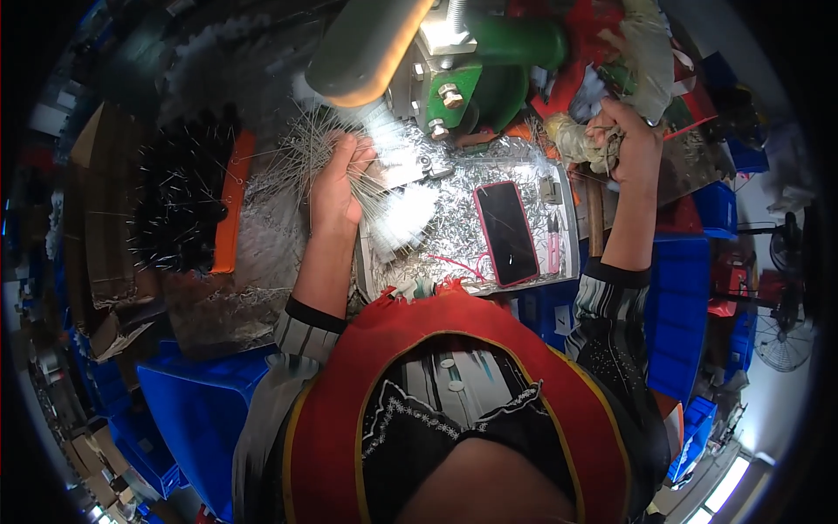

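My left hand (336, 183) is closed round a bundle of thin wire-stemmed brushes (403, 218). Their white bristle ends fan out toward the tray, while the bare wires spread on the other side of the hand, beneath a lamp (367, 57). My right hand (633, 144) grips a lever handle wrapped in pale cloth (572, 144), at the right of a green machine (458, 96) with bolts. Between the hands, a small metal block (423, 164) sits under the machine. How the wires meet this block cannot be made out in the glare.
A shallow tray (572, 253) strewn with wire clippings holds a phone (506, 231) in a pink case. Left of my left hand, black-bristled brushes (179, 196) fill an orange-edged container (231, 210). Blue bins (196, 393) stand at both sides, and a fan (781, 336) at far right.
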A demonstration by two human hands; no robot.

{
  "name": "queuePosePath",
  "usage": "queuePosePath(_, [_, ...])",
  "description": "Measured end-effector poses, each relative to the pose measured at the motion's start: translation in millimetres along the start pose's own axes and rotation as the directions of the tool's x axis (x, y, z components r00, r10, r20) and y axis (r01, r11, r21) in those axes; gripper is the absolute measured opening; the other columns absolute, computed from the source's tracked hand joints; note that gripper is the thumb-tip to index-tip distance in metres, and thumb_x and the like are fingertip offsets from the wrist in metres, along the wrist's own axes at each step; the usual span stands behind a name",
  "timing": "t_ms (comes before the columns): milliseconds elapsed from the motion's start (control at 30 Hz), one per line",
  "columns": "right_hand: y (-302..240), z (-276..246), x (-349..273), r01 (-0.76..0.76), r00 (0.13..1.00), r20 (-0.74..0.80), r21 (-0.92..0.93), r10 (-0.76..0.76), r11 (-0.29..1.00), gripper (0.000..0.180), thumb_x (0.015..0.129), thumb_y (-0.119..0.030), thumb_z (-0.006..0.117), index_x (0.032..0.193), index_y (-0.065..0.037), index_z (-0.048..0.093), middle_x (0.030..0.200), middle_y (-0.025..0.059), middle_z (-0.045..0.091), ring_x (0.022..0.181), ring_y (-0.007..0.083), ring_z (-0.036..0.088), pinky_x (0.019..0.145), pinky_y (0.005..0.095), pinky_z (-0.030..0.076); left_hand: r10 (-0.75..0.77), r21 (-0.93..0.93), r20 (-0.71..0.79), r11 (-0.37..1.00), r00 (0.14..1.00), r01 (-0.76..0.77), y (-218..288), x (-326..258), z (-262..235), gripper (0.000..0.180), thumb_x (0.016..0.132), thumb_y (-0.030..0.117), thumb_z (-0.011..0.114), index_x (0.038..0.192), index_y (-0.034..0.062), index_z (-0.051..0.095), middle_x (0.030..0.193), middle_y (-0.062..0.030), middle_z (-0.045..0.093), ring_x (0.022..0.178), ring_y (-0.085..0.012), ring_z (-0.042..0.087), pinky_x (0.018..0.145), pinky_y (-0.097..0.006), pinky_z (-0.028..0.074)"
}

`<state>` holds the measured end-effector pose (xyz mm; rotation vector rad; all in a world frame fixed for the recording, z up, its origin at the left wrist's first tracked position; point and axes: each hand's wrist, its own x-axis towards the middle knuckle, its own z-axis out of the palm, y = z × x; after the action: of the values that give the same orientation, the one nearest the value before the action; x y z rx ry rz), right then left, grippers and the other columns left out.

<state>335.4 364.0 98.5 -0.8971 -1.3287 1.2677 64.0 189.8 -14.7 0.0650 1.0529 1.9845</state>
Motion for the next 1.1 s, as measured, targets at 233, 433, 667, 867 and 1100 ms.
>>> queuePosePath(233, [-7.2,0.3,2.8,-0.075,0.996,-0.055,-0.069,0.071,0.995,0.014,0.068,-0.010,0.066,0.071,0.001,0.057,0.056,0.0084,0.055,0.045,0.0186,0.056,0.040,0.0278,0.043,0.014,0.043,-0.001,0.999,1.000,-0.014,0.8,-2.9,5.7,0.015,0.083,0.011,0.060,0.093,0.0011,0.056,0.086,-0.0097,0.060,0.078,-0.0161,0.059,0.074,-0.026,0.051])
queuePosePath(433, [11.3,1.6,-2.2,0.092,0.996,0.015,0.018,-0.092,0.996,0.014,0.069,-0.008,0.065,0.071,0.002,0.057,0.060,0.0092,0.056,0.044,0.0168,0.053,0.042,0.0268,0.043,0.034,0.050,-0.027,0.998,0.999,-0.033,2.0,-4.6,2.2,0.012,0.083,0.009,0.060,0.091,0.0014,0.057,0.083,-0.0079,0.059,0.076,-0.0152,0.058,0.072,-0.026,0.052])
queuePosePath(667, [56.7,2.3,-6.3,0.185,0.982,-0.005,0.245,-0.189,0.952,0.011,0.069,-0.005,0.063,0.069,0.004,0.057,0.057,0.0100,0.056,0.046,0.0163,0.053,0.044,0.0265,0.043,-0.011,-0.066,-0.027,0.998,1.000,0.010,2.2,6.9,-1.5,0.015,0.079,0.012,0.065,0.088,0.0022,0.057,0.077,-0.0080,0.059,0.070,-0.0168,0.058,0.066,-0.028,0.051])
queuePosePath(867, [4.0,1.2,-1.0,0.026,0.999,0.030,0.021,-0.027,0.999,0.013,0.068,-0.008,0.064,0.068,0.003,0.058,0.054,0.0089,0.054,0.044,0.0173,0.054,0.043,0.0271,0.043,0.009,-0.102,-0.049,0.995,0.999,-0.014,-0.2,10.9,-4.2,0.016,0.078,0.013,0.066,0.088,0.0034,0.057,0.077,-0.0082,0.060,0.069,-0.0171,0.058,0.065,-0.027,0.051])
queuePosePath(1100, [1.0,1.1,3.0,-0.003,0.999,0.043,0.001,0.003,1.000,0.012,0.068,-0.008,0.063,0.067,0.002,0.057,0.054,0.0086,0.054,0.044,0.0163,0.052,0.045,0.0267,0.044,0.018,-0.062,-0.075,0.998,0.997,-0.023,-0.2,12.4,-4.3,0.018,0.079,0.014,0.065,0.090,0.0034,0.056,0.077,-0.0078,0.060,0.069,-0.0169,0.058,0.066,-0.027,0.050])
